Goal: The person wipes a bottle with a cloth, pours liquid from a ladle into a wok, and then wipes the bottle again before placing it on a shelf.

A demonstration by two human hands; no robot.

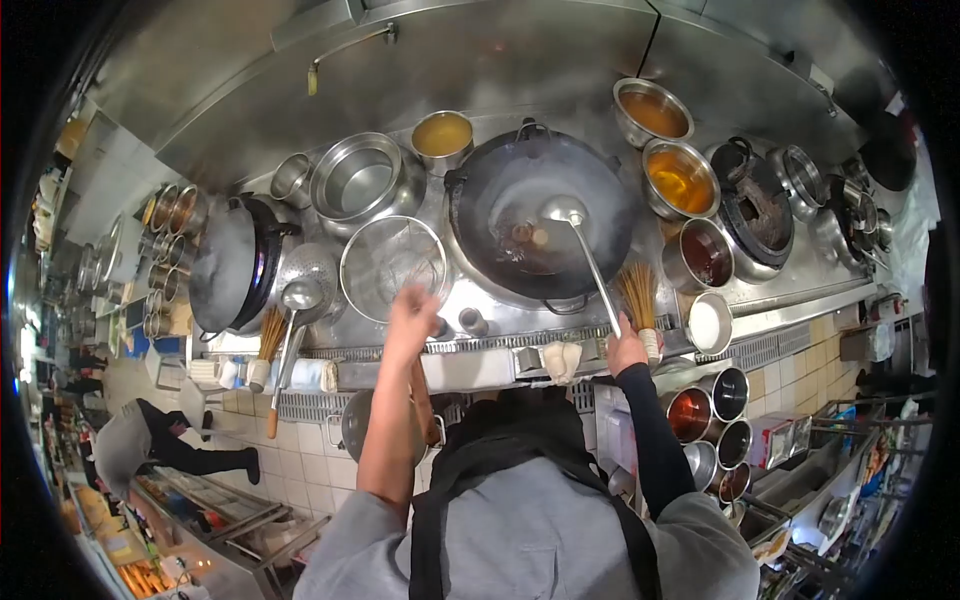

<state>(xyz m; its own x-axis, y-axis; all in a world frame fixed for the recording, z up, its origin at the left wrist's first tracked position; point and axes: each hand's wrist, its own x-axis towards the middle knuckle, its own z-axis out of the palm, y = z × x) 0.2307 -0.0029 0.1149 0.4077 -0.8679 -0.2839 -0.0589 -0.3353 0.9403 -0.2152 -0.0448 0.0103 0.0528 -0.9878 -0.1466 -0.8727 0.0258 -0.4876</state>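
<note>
Because wok [490, 200], ahead-left of our right hand [626, 348], looks steamy, we presumably want reach. Round strainer [374, 268] just ahead-left of our blurred left hand [413, 316]; whether that holds anything, we cannot tell. Ladle [565, 211]: right hand wrapped round handle end, bowl over wok. Bamboo brush [638, 298] just right of grip, probably for quick access.

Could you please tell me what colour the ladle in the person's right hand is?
The ladle is silvery grey, seen best in the head view.
</note>
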